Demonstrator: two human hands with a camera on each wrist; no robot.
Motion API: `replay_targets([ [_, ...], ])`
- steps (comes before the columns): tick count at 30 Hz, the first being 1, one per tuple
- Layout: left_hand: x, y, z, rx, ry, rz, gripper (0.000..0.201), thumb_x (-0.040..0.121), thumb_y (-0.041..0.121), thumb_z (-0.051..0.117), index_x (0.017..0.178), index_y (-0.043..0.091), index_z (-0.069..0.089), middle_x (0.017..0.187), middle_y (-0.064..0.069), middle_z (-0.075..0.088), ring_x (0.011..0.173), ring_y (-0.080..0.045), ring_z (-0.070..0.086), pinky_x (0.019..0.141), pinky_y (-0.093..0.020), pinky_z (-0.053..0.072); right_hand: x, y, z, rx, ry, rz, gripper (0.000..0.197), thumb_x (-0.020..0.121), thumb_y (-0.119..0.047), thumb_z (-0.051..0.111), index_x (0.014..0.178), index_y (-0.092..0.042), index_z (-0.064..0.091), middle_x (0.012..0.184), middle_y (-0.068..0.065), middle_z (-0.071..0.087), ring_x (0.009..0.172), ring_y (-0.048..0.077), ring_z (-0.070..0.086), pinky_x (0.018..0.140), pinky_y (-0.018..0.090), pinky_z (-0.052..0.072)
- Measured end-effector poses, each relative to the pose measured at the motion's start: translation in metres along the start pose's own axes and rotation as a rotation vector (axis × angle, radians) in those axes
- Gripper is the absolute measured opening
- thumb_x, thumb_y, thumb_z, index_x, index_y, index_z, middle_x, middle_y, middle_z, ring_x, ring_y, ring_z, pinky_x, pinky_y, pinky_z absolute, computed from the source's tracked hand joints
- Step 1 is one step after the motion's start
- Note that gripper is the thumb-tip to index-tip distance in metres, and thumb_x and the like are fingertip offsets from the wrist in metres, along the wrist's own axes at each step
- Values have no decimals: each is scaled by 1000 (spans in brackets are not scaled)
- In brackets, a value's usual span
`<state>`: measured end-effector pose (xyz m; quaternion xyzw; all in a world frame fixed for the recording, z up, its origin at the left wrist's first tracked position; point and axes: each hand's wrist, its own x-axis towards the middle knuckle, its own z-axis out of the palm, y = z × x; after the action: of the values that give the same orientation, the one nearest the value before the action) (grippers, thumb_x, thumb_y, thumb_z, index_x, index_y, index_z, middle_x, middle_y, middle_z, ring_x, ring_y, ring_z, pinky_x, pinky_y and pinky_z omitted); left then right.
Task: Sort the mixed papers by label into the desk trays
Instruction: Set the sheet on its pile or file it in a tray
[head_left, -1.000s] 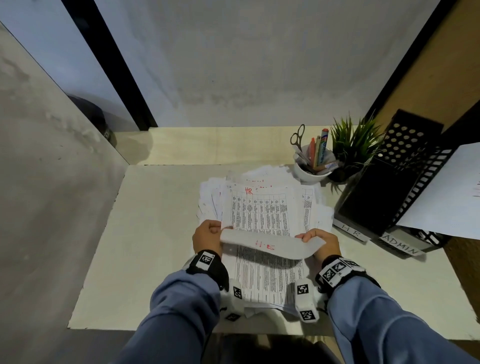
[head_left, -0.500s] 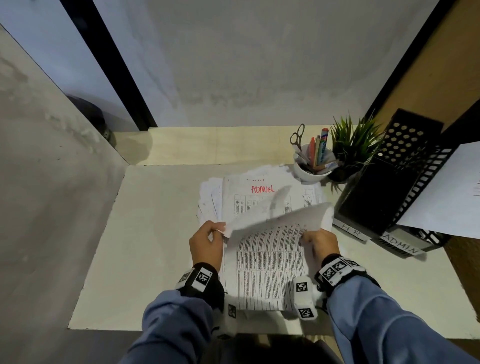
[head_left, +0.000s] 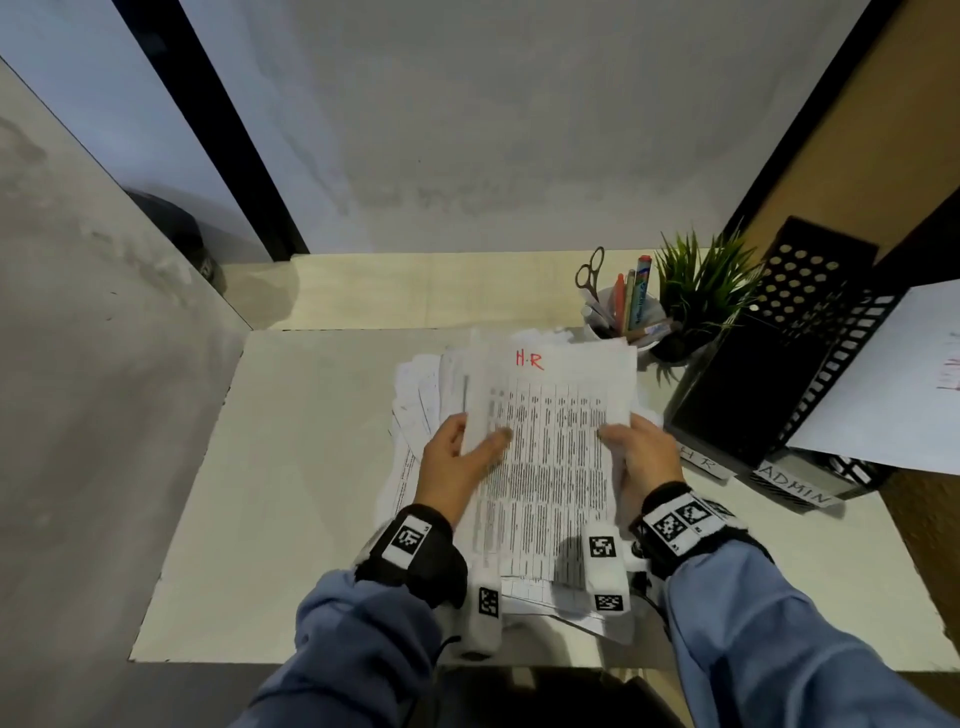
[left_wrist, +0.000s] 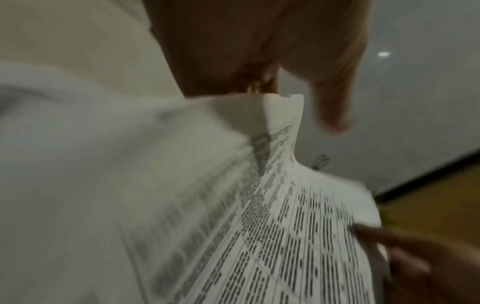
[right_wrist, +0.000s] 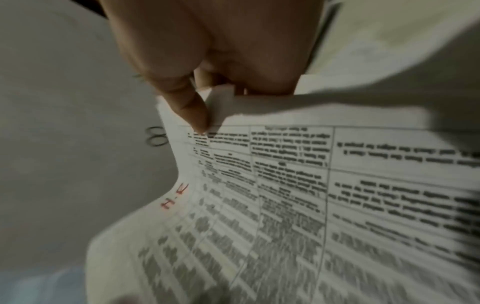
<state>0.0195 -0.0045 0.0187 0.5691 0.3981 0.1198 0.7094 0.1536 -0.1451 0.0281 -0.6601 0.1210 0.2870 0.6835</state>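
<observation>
A printed sheet (head_left: 550, 441) marked "H.R" (head_left: 529, 359) in red is held between both hands above the loose pile of papers (head_left: 421, 384). My left hand (head_left: 457, 462) holds its left edge, thumb on top and fingers underneath. My right hand (head_left: 641, 457) pinches the right edge. In the right wrist view the thumb (right_wrist: 192, 107) presses on the sheet (right_wrist: 311, 195) near the red label (right_wrist: 174, 197). In the left wrist view the sheet (left_wrist: 298, 236) runs up into the hand under the thumb (left_wrist: 335, 107). The black desk trays (head_left: 753, 374) stand at the right, tagged "HR" (head_left: 701, 462) and "ADMIN" (head_left: 795, 486).
A white cup of pens and scissors (head_left: 623, 312) and a small green plant (head_left: 701, 291) stand behind the pile, left of the trays. A white sheet (head_left: 893, 384) sticks out of the trays to the right. The pale desk (head_left: 311, 467) is bare on the left.
The HR sheet, earlier curled back towards me and showing an ADMIN sheet beneath, is now spread flat with its label at the far end. Both hands have moved away from me along its edges.
</observation>
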Motion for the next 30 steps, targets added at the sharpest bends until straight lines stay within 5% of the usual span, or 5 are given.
replay_targets([
  [2,-8,24,11,100,46,166,13,83,13,69,89,19,59,96,3,65,92,-8,63,84,-23,54,-13,-25,9,-60,-26,-172,25,87,7,52,108,0,64,91,7,69,87,22,67,70,21,56],
  [8,-6,53,14,129,203,489,11,93,9,53,103,12,50,92,6,65,78,1,63,69,-16,53,-37,-66,19,-70,-56,-623,27,87,8,49,93,-17,59,85,-5,62,70,-7,60,61,12,50],
  [15,6,8,14,334,127,249,20,94,21,54,113,17,58,105,1,67,90,-7,63,76,-15,49,-15,-5,1,-286,8,-263,19,89,4,48,96,-9,60,78,0,62,73,15,56,54,11,47],
  [21,7,85,54,496,-5,497,21,89,26,58,85,6,64,75,-14,65,65,-22,58,60,-35,48,-6,-27,-50,-356,186,-434,11,89,-7,55,80,-10,61,68,5,53,61,12,47,58,23,43],
  [30,29,164,181,910,-174,707,14,86,12,49,80,11,61,69,-2,54,63,-20,51,51,-24,36,14,-4,-113,-1163,194,-374,38,95,-14,45,126,6,54,124,21,45,109,37,51,95,35,41],
])
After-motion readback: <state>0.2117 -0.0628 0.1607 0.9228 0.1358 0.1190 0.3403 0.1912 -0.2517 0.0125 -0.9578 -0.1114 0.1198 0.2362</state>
